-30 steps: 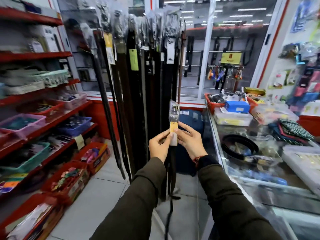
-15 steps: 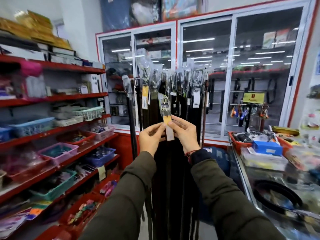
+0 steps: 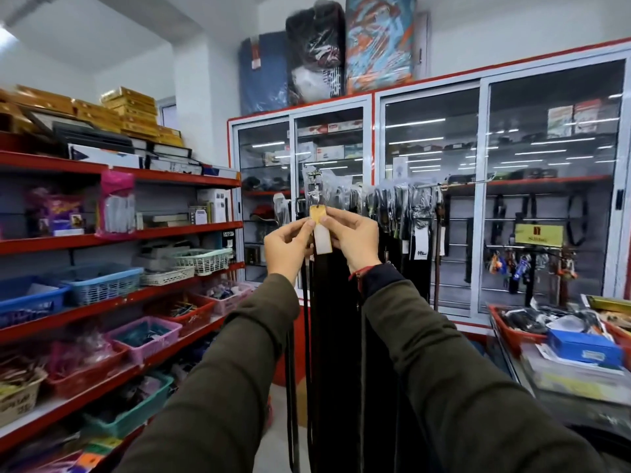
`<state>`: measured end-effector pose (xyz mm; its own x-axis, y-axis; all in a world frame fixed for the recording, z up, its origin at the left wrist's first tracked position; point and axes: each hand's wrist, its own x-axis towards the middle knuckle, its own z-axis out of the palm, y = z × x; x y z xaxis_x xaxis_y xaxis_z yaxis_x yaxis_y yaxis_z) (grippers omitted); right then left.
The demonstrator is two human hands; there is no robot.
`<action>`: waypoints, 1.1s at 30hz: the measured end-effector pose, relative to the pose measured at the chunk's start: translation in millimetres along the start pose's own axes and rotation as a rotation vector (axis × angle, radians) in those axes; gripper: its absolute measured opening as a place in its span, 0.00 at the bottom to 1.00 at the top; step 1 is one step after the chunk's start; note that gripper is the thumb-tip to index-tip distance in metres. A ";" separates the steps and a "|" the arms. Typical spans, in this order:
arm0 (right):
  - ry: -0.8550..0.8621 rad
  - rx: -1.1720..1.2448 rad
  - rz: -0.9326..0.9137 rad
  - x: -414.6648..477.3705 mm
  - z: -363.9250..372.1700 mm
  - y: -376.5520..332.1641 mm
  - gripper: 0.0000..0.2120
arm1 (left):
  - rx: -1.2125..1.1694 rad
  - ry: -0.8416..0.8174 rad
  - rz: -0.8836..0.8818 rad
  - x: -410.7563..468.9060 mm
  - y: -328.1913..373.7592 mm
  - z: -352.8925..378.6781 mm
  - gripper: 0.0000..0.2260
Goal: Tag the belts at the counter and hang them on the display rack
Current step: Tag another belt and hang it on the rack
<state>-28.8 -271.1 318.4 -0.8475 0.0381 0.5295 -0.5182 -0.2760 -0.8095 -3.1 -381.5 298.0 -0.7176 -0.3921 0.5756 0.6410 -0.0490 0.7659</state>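
I hold a black belt (image 3: 319, 302) up in front of the display rack (image 3: 454, 183), its plastic-wrapped buckle (image 3: 314, 189) uppermost. A yellow and white tag (image 3: 321, 233) hangs just below the buckle. My left hand (image 3: 288, 245) pinches the belt at the tag's left side, and my right hand (image 3: 355, 238) pinches it at the right. The strap hangs straight down between my sleeves. Many dark belts (image 3: 403, 233) hang on the rack behind, partly hidden by my hands.
Red shelves (image 3: 119, 233) with plastic baskets run along the left. A glass-door cabinet (image 3: 478, 199) stands behind the rack. The counter (image 3: 580, 370) at the right carries a red tray and a blue box (image 3: 585, 348).
Both hands have raised the belt from waist height to the level of the rack's rail. The view has tilted upward, so the floor and most of the counter have dropped out of sight.
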 end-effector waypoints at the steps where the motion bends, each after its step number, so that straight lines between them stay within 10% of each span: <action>1: -0.003 -0.012 0.000 5.1 1.7 0.4 0.15 | -0.009 -0.003 -0.020 2.8 2.1 0.0 0.10; 12: 0.037 -0.140 0.039 22.4 -2.2 29.1 0.10 | 0.010 -0.001 -0.159 14.3 -21.6 -0.2 0.11; 24: 0.135 -0.812 -0.399 -50.3 -89.7 96.1 0.19 | 0.992 -0.041 0.471 -67.2 -102.3 17.7 0.30; 33: 0.248 -1.305 -0.266 -109.2 -189.8 145.6 0.25 | 1.098 -0.407 0.507 -143.7 -180.4 59.6 0.29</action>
<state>-33.6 -133.1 94.6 -0.6318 0.1561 0.7593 -0.2819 0.8661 -0.4127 -31.8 -261.6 94.2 -0.6159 0.1745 0.7682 0.4453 0.8815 0.1568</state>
